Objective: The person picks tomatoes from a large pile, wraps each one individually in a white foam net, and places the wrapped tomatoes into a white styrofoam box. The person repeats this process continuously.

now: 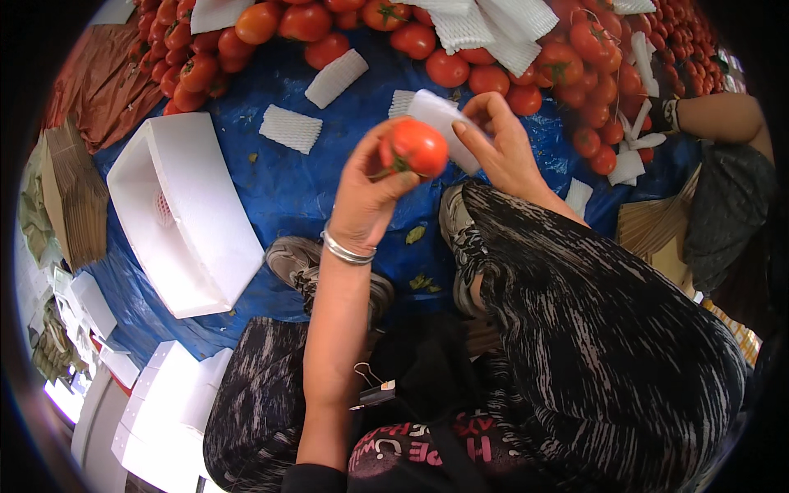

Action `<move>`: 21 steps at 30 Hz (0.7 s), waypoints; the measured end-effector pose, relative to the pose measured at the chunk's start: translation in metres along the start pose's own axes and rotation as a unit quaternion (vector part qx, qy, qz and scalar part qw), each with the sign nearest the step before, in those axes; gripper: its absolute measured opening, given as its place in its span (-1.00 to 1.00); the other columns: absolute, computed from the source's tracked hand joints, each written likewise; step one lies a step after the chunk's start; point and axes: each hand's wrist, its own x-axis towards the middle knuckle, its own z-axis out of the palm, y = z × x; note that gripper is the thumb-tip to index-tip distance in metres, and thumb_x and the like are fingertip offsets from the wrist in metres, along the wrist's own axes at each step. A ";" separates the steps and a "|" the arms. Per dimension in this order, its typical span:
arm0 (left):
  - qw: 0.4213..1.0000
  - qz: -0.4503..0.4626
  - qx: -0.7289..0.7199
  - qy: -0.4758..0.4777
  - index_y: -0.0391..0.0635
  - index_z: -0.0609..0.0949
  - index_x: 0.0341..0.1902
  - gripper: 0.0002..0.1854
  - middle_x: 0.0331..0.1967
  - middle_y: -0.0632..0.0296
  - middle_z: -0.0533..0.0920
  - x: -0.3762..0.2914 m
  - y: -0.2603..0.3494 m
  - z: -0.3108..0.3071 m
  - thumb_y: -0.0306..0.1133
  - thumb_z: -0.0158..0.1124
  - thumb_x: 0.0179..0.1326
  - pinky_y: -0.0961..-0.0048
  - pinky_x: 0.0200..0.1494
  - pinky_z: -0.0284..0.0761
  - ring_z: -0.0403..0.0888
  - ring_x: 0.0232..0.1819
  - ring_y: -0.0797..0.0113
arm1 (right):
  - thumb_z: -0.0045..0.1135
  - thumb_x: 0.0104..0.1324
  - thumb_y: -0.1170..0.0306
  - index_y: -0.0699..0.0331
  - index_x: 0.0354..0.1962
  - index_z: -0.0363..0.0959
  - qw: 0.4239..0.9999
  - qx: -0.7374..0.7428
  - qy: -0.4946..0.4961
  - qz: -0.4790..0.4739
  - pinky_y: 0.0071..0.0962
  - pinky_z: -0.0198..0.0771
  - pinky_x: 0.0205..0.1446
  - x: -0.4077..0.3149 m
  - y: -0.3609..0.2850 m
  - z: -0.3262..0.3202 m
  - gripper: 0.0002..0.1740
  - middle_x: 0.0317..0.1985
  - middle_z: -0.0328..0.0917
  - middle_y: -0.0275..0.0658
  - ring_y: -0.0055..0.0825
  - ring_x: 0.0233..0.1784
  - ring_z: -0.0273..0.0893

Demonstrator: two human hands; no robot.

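Note:
My left hand point(376, 185), with a silver bangle at the wrist, holds a red tomato point(421, 146) whose green stem end points down. Just right of it, my right hand point(502, 145) grips a white foam net sleeve point(459, 138) between thumb and fingers. The sleeve lies close beside the tomato; whether they touch is unclear. Beyond my hands is a heap of red tomatoes point(447, 69). Loose foam net sleeves point(291, 129) are scattered on the blue tarp point(246, 80) and on the heap.
An open white foam box point(222, 215) at the left holds one item in a red-and-white net point(163, 206). Stacked flat cardboard point(74, 191) stands farther left, and more white foam boxes point(160, 407) sit lower left. Another person's arm point(718, 117) shows at the right.

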 end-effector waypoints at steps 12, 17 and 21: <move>0.990 -0.049 0.038 -0.130 -0.22 0.42 0.23 -0.16 0.02 0.27 0.56 -0.008 0.013 -0.007 -0.58 0.50 -0.29 0.38 0.24 0.37 0.51 0.10 0.35 | 0.11 0.35 0.33 0.29 0.29 0.05 0.837 0.397 -0.311 0.210 -0.53 0.58 -0.15 -0.001 -0.010 -0.022 -0.36 -0.07 0.52 -0.19 -0.55 -0.17 0.61; 0.987 -0.060 0.040 -0.147 -0.17 0.47 0.20 -0.13 0.11 0.19 0.50 -0.009 0.012 -0.009 -0.50 0.58 -0.38 0.36 0.27 0.33 0.45 0.17 0.33 | 0.21 0.27 0.40 0.29 0.17 0.16 0.822 0.411 -0.340 0.198 -0.64 0.55 -0.29 0.003 -0.008 -0.023 -0.42 -0.21 0.53 -0.27 -0.62 -0.32 0.58; 0.983 0.022 0.113 -0.140 -0.18 0.55 0.10 -0.11 0.24 0.12 0.38 -0.004 0.007 -0.001 -0.29 0.66 -0.53 0.32 0.31 0.27 0.37 0.26 0.25 | 0.25 0.25 0.40 0.27 0.04 0.30 0.837 0.435 -0.253 0.214 -0.76 0.44 -0.39 0.002 -0.003 -0.016 -0.55 -0.29 0.53 -0.35 -0.71 -0.39 0.52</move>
